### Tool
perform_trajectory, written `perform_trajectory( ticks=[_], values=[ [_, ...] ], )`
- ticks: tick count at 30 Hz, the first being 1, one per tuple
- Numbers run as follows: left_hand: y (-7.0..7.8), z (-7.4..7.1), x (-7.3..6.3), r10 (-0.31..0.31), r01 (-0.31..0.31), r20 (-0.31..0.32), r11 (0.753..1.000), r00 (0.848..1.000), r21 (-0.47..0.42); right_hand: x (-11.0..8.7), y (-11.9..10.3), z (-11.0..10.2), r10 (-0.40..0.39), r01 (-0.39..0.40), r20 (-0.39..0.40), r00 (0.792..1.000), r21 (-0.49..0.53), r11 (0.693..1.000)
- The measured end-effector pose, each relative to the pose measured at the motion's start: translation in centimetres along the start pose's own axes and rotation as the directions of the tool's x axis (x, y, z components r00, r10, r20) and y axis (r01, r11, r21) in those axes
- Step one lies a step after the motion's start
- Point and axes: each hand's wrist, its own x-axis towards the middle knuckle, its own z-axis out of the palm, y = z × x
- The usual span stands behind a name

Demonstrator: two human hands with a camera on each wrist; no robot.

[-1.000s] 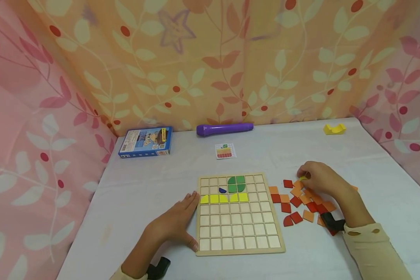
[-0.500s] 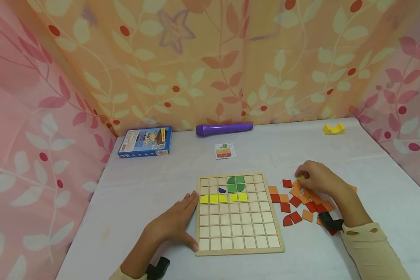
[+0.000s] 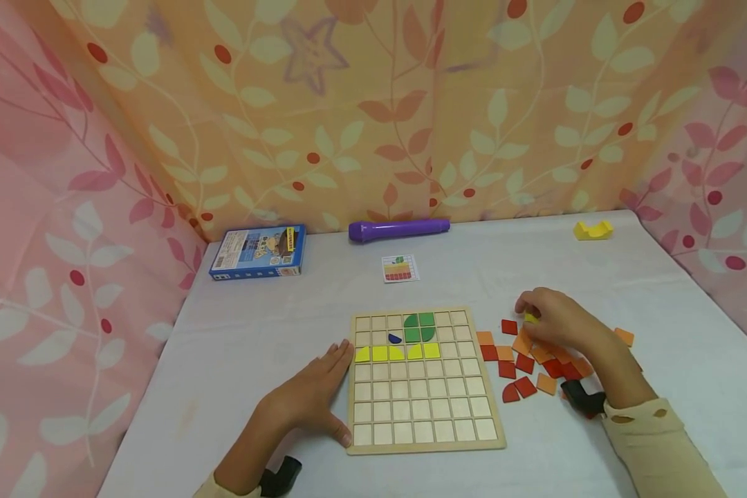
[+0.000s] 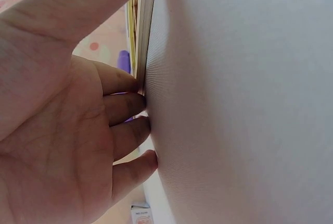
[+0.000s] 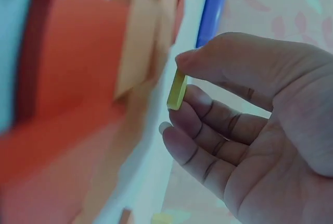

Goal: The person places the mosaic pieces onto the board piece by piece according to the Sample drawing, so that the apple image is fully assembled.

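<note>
My right hand [image 3: 557, 317] pinches a small yellow tile [image 5: 178, 89] between thumb and fingertips, above the far side of a loose pile of orange and red tiles [image 3: 541, 353]. Flat on the table lies a wooden grid board [image 3: 426, 449]. My left hand [image 3: 305, 391] rests along the board's left edge with fingers straight and thumb spread to the near corner. On the board, a row of yellow tiles [image 3: 380, 353] crosses the third row, with one gap in it. Green tiles [image 3: 420, 328] form a leaf-like shape above, and a dark blue piece [image 3: 395, 339] sits beside them.
Behind the board lies a small picture card [image 3: 400, 268]. Farther back are a blue box [image 3: 258, 252], a purple microphone-shaped object [image 3: 398, 229] and a yellow curved block [image 3: 593, 230]. Patterned curtains [image 3: 373, 104] hang around the white table.
My right hand has shifted slightly left with the yellow tile, and more of an orange tile shows to the right of its wrist. My left hand and the board stay put.
</note>
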Motion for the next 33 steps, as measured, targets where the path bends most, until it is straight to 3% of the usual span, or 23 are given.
perform_trajectory(
  ticks=[7,10,18,29,33],
  values=[
    [0.0,-0.1,-0.1,-0.007,0.007,0.002,1.000,1.000,-0.005,-0.1,-2.8,1.0,-0.157,0.156,0.021,0.987,0.038,0.987],
    [0.0,-0.2,-0.2,-0.006,0.006,0.006,1.000,1.000,-0.002,0.0,-4.0,1.8,-0.242,0.241,0.023,0.970,0.050,0.969],
    [-0.1,-0.1,-0.2,-0.005,0.005,0.003,1.000,1.000,-0.004,0.7,-6.8,3.9,-0.378,0.377,0.050,0.924,0.035,0.926],
    [0.1,-0.1,-0.1,-0.008,0.008,0.012,1.000,1.000,-0.004,1.9,-9.6,5.9,-0.439,0.442,0.095,0.894,-0.015,0.897],
    [0.1,-0.1,-0.1,-0.006,0.006,0.008,1.000,1.000,0.007,1.9,-10.2,6.0,-0.424,0.427,0.064,0.903,-0.027,0.904]
  ],
)
